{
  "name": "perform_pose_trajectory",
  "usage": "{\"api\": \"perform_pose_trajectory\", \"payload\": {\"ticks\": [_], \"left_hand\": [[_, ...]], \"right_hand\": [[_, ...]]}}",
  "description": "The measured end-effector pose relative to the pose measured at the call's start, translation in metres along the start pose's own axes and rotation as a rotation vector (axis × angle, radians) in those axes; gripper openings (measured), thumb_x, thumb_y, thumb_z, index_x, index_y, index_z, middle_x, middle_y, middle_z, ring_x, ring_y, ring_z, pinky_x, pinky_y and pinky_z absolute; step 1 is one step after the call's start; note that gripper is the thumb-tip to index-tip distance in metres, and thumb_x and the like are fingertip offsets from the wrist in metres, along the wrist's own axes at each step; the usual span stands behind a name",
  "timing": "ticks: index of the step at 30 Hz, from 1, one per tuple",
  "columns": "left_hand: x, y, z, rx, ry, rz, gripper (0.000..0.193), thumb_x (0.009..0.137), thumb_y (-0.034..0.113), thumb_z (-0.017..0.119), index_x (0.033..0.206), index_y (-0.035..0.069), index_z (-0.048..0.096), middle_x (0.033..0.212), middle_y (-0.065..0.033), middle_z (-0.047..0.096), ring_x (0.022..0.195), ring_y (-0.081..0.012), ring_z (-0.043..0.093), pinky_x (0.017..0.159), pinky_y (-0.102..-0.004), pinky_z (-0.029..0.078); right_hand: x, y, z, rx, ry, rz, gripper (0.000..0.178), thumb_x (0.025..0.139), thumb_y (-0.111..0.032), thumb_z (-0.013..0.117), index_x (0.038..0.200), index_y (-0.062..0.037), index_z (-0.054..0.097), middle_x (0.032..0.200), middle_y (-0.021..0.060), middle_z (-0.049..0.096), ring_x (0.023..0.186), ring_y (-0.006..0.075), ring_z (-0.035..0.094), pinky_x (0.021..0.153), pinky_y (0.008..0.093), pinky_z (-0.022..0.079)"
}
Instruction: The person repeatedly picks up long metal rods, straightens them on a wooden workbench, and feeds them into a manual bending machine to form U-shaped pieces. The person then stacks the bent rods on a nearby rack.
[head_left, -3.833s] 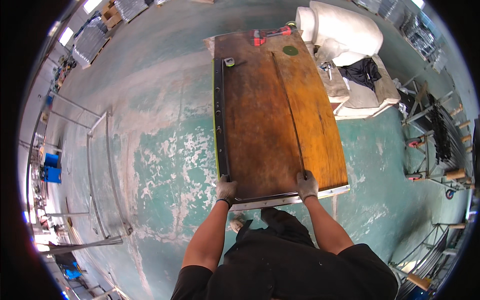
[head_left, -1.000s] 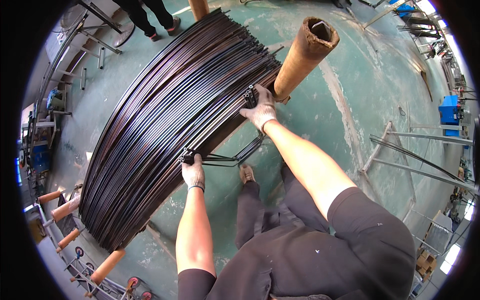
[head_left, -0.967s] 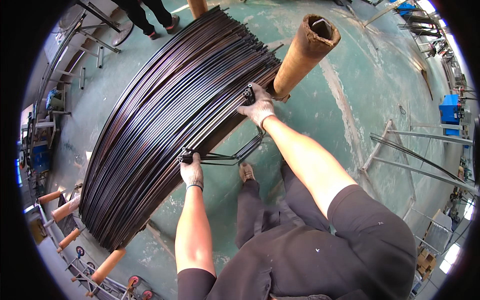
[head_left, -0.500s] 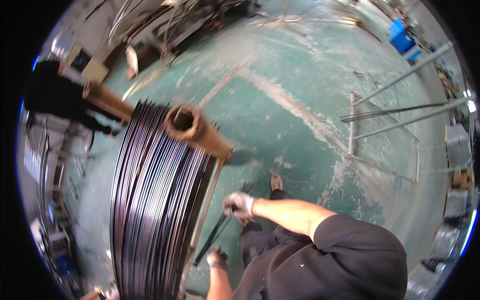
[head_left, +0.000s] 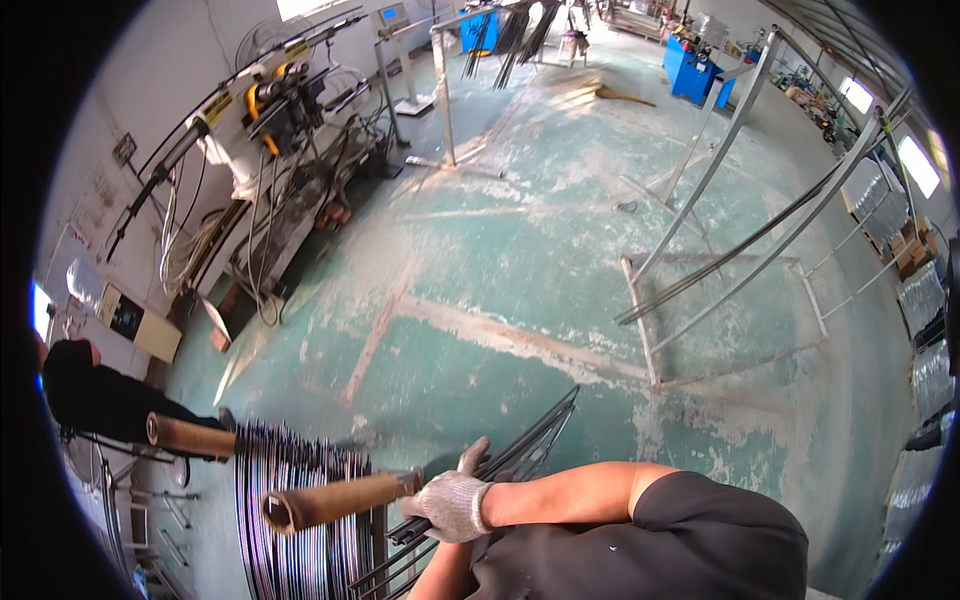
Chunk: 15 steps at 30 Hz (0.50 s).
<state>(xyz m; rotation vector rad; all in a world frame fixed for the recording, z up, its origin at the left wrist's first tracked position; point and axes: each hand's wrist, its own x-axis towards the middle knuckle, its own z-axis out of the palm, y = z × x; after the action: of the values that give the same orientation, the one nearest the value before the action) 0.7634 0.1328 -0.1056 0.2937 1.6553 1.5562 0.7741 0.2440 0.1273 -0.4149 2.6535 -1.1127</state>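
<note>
A bundle of slim black rods [head_left: 528, 437] lies across a worker's gloved hands, just right of a thick brown tube [head_left: 345, 500], as I follow from a distance through the head camera. I see the right grip [head_left: 447, 503] closed over the bundle, its knuckles beside the tube's right end; whether glove and tube touch, I cannot tell. Of the left grip [head_left: 474, 456], I make out only a gloved part beyond the right one, and I cannot tell how far it is closed. The rods fan out above and to the right of the tube, while more ends poke out below its right end.

Under the tube I see a dense stack of dark rods [head_left: 310, 565], with a second tube [head_left: 190, 436] to the upper left. Farther left of the brown tube, a co-worker in black [head_left: 105, 390] stands bent forward. Well above it, a machine [head_left: 240, 150] trailing cables stands along the wall. Well to its upper right, a grey metal frame [head_left: 640, 320] carries several long dark bars [head_left: 735, 255] over the worn green floor [head_left: 500, 260].
</note>
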Motion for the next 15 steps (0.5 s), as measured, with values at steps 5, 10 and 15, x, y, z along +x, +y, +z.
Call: {"api": "perform_pose_trajectory", "payload": {"ticks": [5, 10, 15], "left_hand": [[0.085, 0.169, 0.054, 0.07, -0.086, 0.478, 0.033, 0.103, 0.011, 0.081, 0.135, 0.005, 0.073, 0.15, -0.0188, 0.068, 0.133, -0.0274, 0.066, 0.118, -0.0437, 0.05], [0.219, 0.249, 0.083, -0.056, -0.125, 0.554, 0.002, 0.106, 0.005, 0.076, 0.107, 0.004, 0.075, 0.126, -0.0151, 0.078, 0.117, -0.0213, 0.069, 0.107, -0.0399, 0.053], [0.348, 0.333, 0.067, -0.093, -0.051, 0.563, 0.017, 0.101, 0.015, 0.085, 0.108, 0.003, 0.076, 0.109, -0.0095, 0.076, 0.103, -0.019, 0.071, 0.098, -0.0363, 0.056]], "right_hand": [[0.034, 0.017, -0.13, -0.025, -0.075, 0.057, 0.021, 0.093, -0.018, 0.072, 0.111, -0.0074, 0.074, 0.1, 0.0234, 0.081, 0.099, 0.0463, 0.079, 0.089, 0.0562, 0.062], [0.08, 0.094, -0.228, -0.108, 0.115, 0.108, 0.032, 0.092, -0.019, 0.078, 0.122, -0.0103, 0.07, 0.093, 0.0207, 0.078, 0.093, 0.048, 0.078, 0.084, 0.0591, 0.06], [0.1, 0.179, -0.34, -0.069, 0.617, -0.324, 0.083, 0.081, -0.038, 0.095, 0.152, -0.0083, 0.062, 0.132, 0.0188, 0.072, 0.123, 0.0396, 0.069, 0.105, 0.0516, 0.057]]}}
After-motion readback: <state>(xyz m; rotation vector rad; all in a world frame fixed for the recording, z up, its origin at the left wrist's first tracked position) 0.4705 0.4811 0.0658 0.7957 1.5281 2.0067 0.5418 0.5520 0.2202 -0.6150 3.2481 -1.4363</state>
